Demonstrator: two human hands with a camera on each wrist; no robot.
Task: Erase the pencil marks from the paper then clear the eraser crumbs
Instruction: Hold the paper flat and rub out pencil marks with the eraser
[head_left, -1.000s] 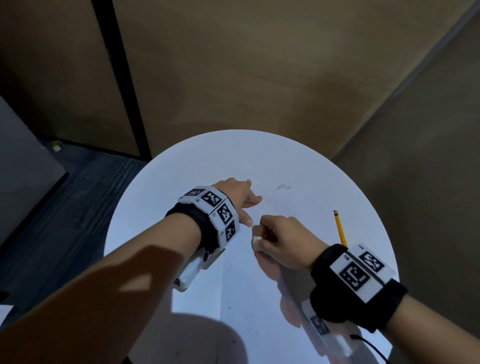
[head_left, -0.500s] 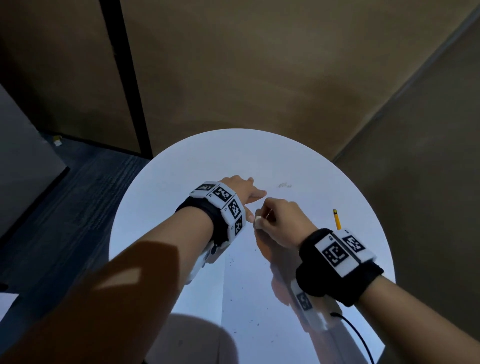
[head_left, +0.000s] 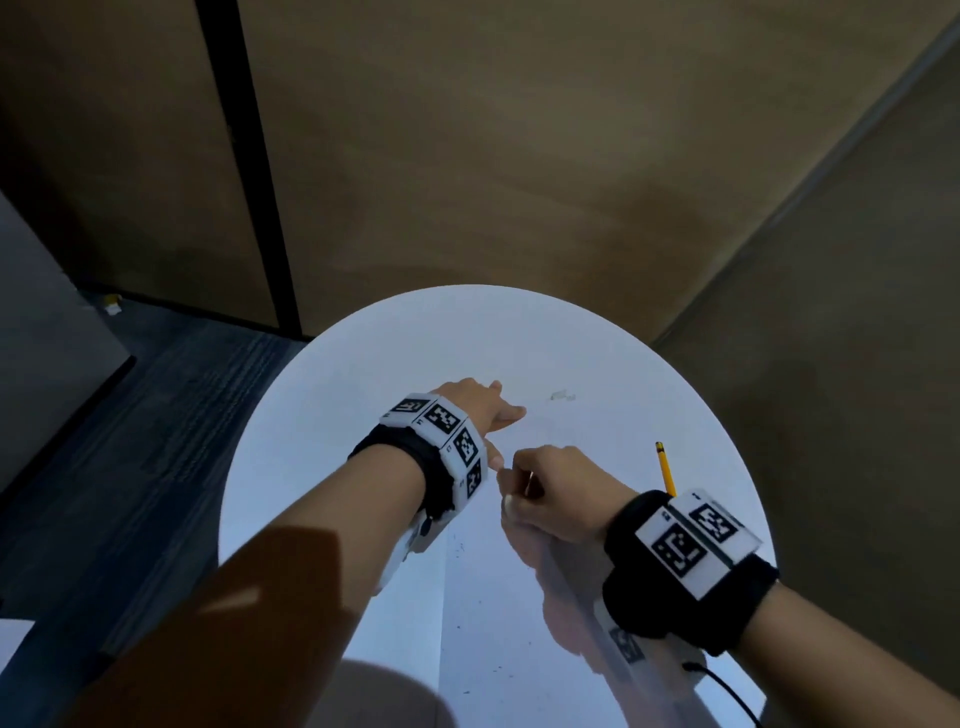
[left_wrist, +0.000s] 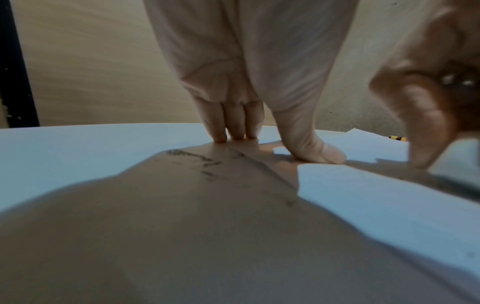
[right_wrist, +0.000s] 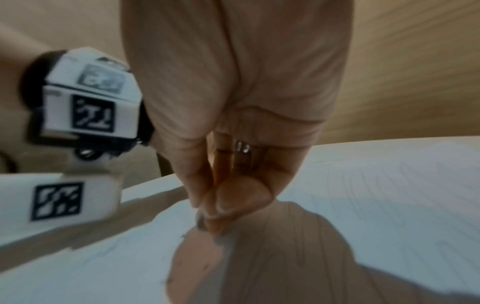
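Head view: person's left hand (head_left: 470, 402) lies flat, fingers straight, pressing the white sheet of paper (head_left: 519, 613) onto the round white counter (head_left: 322, 415), likely to stop the sheet sliding under the rubbing. Right hand (head_left: 553, 493), just right of it, is curled with fingers pinched on a small white eraser (head_left: 508, 501), barely visible at the fingertips, tip down on the paper. Dark eraser crumbs (head_left: 460, 548) dot the near part of the sheet, so clearing isn't done yet. Yellow pencil (head_left: 665, 467) lies to the right, partly hidden by the wrist band, out of the rubbing path. Tan wall panels behind, dark floor at left.

Left wrist view: straight fingers (left_wrist: 235, 123) and thumb touch the surface w/ nothing held; grey pencil marks (left_wrist: 197, 162) show in the hand's shadow, near side of the fingertips.

Right wrist view: blurred. Fingers (right_wrist: 228, 197) bunch tight at the tip against the paper; eraser itself can't be made out. Faint pencil strokes remain to the right.
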